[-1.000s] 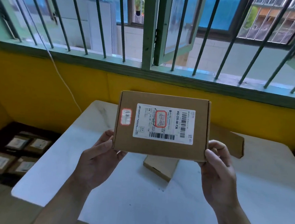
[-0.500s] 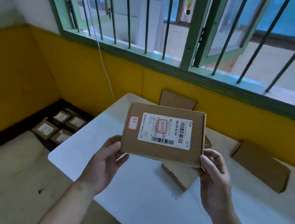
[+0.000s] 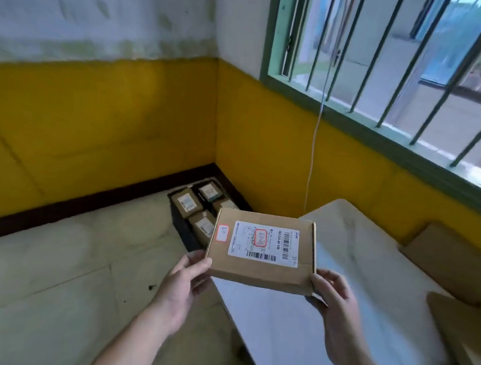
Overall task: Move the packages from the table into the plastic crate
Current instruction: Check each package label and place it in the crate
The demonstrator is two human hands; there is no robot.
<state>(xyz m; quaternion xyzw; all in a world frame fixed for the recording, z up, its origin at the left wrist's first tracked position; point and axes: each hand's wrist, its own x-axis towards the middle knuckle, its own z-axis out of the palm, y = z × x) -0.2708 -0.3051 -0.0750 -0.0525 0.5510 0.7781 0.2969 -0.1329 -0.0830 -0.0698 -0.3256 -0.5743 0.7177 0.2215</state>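
moved: view has swung left since a second ago, so the crate point(image 3: 185, 230) in the corner is now near centre and the window sits up right; the box point(image 3: 262, 253) has come along with it, out past the bench point(image 3: 341, 276) edge
box: flat brown cardboard, white label and small red-edged sticker facing up, held in the air over the bench's left end, tilted a bit
left hand point(image 3: 188, 282): gripping the box's near-left corner, thumb on top
right hand point(image 3: 333, 302): clamped on the near-right corner, fingers underneath
crate: dark, on the floor against the yellow wall, a few labelled boxes already inside, partly hidden behind the held box
bench: white top, two more brown packages point(image 3: 454, 262) lying at the right side, blurry
cord point(image 3: 311, 159): thin white, hanging down the wall from the window
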